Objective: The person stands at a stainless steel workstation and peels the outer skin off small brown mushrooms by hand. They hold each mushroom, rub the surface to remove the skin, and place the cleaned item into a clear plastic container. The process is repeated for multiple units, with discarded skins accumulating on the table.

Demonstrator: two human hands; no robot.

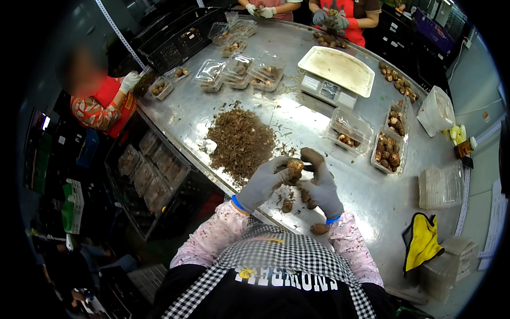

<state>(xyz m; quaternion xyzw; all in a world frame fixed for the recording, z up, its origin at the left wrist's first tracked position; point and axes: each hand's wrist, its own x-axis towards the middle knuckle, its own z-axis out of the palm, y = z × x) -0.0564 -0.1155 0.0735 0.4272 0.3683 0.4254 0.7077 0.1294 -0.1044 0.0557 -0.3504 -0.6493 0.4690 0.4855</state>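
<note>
My left hand point(265, 183), in a grey work glove with a blue cuff, grips a small brown taro corm point(295, 166) that shows a pale patch. Close on its right is my right hand point(322, 189), gloved alike. The fingers of that hand are spread and soiled dark at the tips; whether its thumb touches the corm is hidden. Below the hands, several loose corms lie on the metal table, among them one small corm point(287, 206) and another by my right cuff point(319, 229). A heap of brown fibrous peelings point(241, 141) lies just beyond my left hand.
A weighing scale point(336, 71) stands on the steel table point(370, 199). Filled clear clamshell boxes point(267, 71) and an open box of corms point(387, 153) lie around it. Stacked empty boxes point(440, 186) and a yellow cloth point(423, 241) are at right. Co-workers stand across and left, beside a black crate point(147, 171).
</note>
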